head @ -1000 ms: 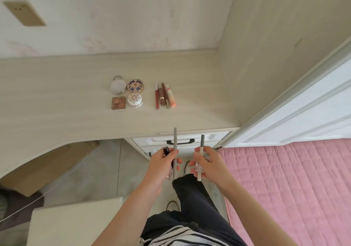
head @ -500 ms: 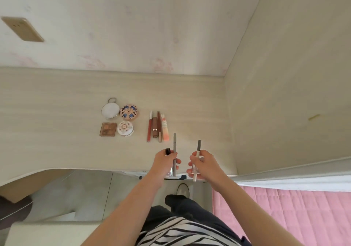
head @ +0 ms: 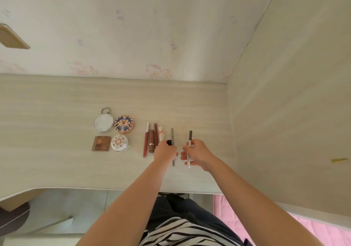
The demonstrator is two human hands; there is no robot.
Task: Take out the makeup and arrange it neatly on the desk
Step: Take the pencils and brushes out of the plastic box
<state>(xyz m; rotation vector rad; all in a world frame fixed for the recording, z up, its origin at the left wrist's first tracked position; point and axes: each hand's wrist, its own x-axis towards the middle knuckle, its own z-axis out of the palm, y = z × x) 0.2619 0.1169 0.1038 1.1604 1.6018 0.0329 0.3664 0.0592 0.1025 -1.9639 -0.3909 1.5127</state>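
Makeup row lies on the desk just left of the left hand, compacts further left. Left hand grips a grey pencil and a black-capped stick; right hand pinches a white pen. Placing step, likely; next calls for laying each parallel, right of the row

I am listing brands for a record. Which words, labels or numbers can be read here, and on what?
None can be read.
Palette: possible small print near one corner, too blurred to read.
Patterned compact: decoration only, no legible letters.
Wall: faint cartoon drawings, no words.
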